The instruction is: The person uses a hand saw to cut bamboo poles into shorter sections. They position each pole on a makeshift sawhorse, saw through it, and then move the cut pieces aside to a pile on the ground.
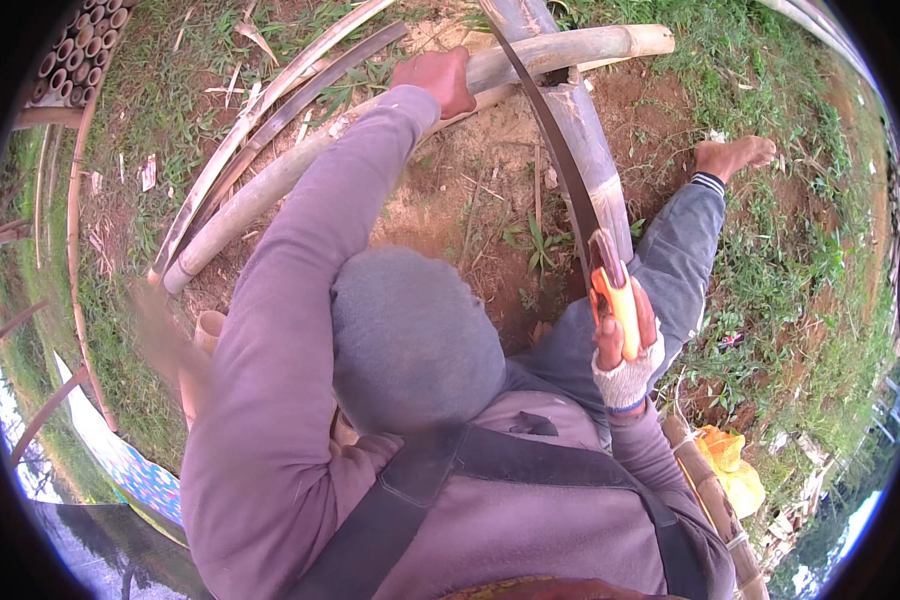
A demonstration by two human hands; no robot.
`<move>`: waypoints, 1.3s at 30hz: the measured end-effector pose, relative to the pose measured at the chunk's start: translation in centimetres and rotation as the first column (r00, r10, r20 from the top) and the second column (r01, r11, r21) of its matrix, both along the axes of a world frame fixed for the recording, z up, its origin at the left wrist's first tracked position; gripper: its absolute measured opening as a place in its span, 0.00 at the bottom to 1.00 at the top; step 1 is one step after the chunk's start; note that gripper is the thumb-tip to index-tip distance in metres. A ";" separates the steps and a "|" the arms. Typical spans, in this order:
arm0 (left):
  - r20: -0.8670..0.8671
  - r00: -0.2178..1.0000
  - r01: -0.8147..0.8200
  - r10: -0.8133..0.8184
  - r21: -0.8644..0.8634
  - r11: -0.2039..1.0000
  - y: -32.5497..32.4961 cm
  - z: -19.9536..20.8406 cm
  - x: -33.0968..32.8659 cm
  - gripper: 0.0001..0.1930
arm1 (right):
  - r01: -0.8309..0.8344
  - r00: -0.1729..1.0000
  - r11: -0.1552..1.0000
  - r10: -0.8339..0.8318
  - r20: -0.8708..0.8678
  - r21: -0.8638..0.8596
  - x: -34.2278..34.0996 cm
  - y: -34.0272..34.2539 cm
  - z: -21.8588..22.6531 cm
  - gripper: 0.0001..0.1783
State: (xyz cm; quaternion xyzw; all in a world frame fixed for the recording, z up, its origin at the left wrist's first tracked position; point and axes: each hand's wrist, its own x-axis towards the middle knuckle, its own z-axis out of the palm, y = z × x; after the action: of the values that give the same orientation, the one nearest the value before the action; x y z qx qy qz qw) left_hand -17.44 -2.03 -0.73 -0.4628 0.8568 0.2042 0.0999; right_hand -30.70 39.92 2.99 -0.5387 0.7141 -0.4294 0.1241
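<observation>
My left hand [438,80], bare, is closed around a long bamboo pole [560,52] that runs from the lower left to the upper right. In my right hand [630,355], which wears a whitish fingerless glove, is the orange handle of a handsaw [560,150]. Its long dark blade reaches up and away from me and crosses the pole to the right of my left hand. Whether the teeth are in a cut cannot be made out. Under the pole's right part lies a thick grey bamboo support [595,160] with a dark opening in it.
Split bamboo strips [270,120] lie beside the pole on the left. Stacked cut bamboo tubes [75,55] fill the upper left corner. My raised knee [410,340] is between my arms, and my bare foot [735,157] rests on grass. An orange bag [730,468] is at lower right.
</observation>
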 end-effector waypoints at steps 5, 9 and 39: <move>-0.019 0.999 0.044 -0.043 0.027 0.999 0.3 -0.5 -1.1 0.30 | 0.068 0.998 0.996 -0.068 -0.001 -0.064 -0.4 -9.1 -1.3 0.30; 0.010 0.998 0.061 -0.063 0.117 0.991 -1.5 0.2 -0.8 0.36 | 0.054 0.998 0.978 -0.047 0.042 -0.199 -0.2 -14.2 -1.5 0.24; 0.004 1.000 0.026 -0.026 -0.002 1.000 0.1 0.0 -1.2 0.24 | 0.071 0.991 0.996 -0.065 0.117 -0.044 0.6 -18.0 1.2 0.24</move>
State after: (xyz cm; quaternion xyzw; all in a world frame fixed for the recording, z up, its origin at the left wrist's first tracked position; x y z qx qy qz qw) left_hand -18.66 -1.92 -0.71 -0.4523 0.8626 0.2011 0.1040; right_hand -30.10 21.90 4.23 -0.4911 0.7131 -0.4811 0.1375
